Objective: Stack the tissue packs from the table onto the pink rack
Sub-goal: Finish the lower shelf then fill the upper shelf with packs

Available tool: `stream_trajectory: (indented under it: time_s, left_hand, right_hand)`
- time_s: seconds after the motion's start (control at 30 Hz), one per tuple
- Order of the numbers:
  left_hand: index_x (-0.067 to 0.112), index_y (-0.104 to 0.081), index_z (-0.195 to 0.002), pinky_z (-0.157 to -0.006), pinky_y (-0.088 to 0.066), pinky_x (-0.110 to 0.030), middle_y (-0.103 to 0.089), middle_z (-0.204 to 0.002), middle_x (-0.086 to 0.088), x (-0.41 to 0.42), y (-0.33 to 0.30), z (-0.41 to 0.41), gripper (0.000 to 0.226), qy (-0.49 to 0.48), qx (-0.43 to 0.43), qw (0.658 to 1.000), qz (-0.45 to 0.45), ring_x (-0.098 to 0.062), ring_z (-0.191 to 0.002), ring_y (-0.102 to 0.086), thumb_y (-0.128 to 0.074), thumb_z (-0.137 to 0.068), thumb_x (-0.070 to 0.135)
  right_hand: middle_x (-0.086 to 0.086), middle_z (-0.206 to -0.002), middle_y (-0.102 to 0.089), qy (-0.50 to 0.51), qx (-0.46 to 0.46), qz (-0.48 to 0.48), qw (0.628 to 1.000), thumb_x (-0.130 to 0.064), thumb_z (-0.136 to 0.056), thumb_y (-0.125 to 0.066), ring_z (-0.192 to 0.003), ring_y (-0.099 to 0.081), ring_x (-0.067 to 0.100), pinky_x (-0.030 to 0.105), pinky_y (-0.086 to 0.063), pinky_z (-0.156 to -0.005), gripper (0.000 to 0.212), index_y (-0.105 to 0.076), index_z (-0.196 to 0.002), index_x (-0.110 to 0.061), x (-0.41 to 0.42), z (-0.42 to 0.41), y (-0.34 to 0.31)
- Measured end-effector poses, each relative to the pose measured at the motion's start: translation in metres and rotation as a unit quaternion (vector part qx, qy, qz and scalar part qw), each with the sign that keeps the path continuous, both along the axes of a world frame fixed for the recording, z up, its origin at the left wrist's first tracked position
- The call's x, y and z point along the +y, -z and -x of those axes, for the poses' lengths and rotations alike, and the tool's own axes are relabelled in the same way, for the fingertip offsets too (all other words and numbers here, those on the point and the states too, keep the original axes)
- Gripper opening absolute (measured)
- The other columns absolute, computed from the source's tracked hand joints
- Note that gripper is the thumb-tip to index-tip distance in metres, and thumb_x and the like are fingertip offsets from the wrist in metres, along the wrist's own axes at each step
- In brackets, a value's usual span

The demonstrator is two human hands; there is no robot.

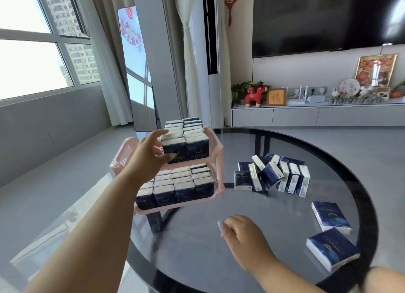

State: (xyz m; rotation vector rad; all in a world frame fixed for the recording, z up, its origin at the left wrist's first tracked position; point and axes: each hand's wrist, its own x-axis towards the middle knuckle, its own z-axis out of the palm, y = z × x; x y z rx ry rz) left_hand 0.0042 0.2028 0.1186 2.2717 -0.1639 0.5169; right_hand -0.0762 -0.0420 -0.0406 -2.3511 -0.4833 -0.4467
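Note:
A pink two-tier rack (218, 149) stands at the left of the round glass table (317, 143). Both tiers hold rows of dark blue and white tissue packs standing upright. My left hand (149, 155) is raised at the top tier's front left corner, its thumb and fingers curved around the nearest upper pack (175, 147). My right hand (237, 231) hovers low over the table's middle with loosely curled fingers, holding nothing. A cluster of several loose packs (274, 175) leans together right of the rack. Two more packs (331, 215) (332, 250) lie flat near the table's right edge.
A pink chair back (123, 153) shows behind my left wrist. Beyond the table are a grey floor, a tall white air conditioner (213, 51), and a TV cabinet (317, 115) with ornaments. A window fills the left side.

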Motion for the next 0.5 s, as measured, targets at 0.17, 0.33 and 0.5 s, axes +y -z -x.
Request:
stream_trajectory:
  time_s: [0.17,0.33,0.5]
  left_hand:
    - [0.034,-0.052,-0.134,-0.064,-0.043,-0.017,-0.05,-0.11,0.001,-0.003,0.004,0.006,0.052,-0.031,-0.026,0.999,-0.027,-0.012,-0.086,-0.058,-0.071,-0.085,0.032]
    - [0.034,-0.052,-0.136,-0.09,-0.047,-0.036,-0.047,-0.116,-0.001,-0.009,0.005,0.009,0.043,-0.046,-0.018,0.997,-0.059,-0.018,-0.095,-0.058,-0.052,-0.095,0.044]
    - [0.037,-0.05,-0.137,-0.102,-0.043,-0.046,-0.053,-0.122,-0.013,-0.011,0.003,0.005,0.044,-0.075,0.006,0.996,-0.053,-0.031,-0.115,-0.053,-0.029,-0.101,0.049]
  right_hand:
    - [-0.005,-0.066,-0.049,-0.003,0.003,-0.002,1.0,-0.077,-0.081,-0.002,-0.074,-0.046,0.009,0.027,-0.039,-0.069,0.077,-0.049,-0.067,-0.017,0.0,0.0,-0.001]
    - [-0.004,-0.066,-0.05,-0.001,0.002,-0.003,1.0,-0.077,-0.081,-0.003,-0.074,-0.046,0.009,0.028,-0.04,-0.069,0.077,-0.049,-0.066,-0.017,0.0,0.001,-0.001]
    - [-0.004,-0.067,-0.051,-0.003,0.006,-0.004,1.0,-0.077,-0.08,-0.002,-0.074,-0.047,0.009,0.029,-0.041,-0.07,0.079,-0.05,-0.067,-0.016,0.0,0.001,-0.001]
